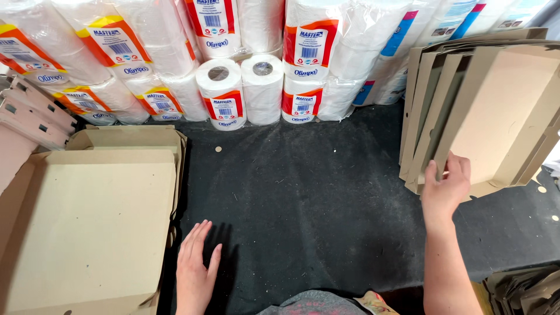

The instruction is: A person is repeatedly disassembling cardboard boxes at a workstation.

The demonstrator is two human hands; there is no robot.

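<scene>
My right hand (446,185) grips the lower edge of the front flat cardboard box blank (496,111), one of several blanks leaning upright at the right. My left hand (197,265) lies flat and open on the dark table surface (303,192), holding nothing. It rests just right of a stack of folded open cardboard boxes (87,221) at the left.
Wrapped packs of white paper rolls (233,87) are stacked along the back. More folded pale boxes (23,116) lean at the far left. Cardboard scraps (525,289) lie at the bottom right. Small round cardboard punch-outs (219,149) dot the table.
</scene>
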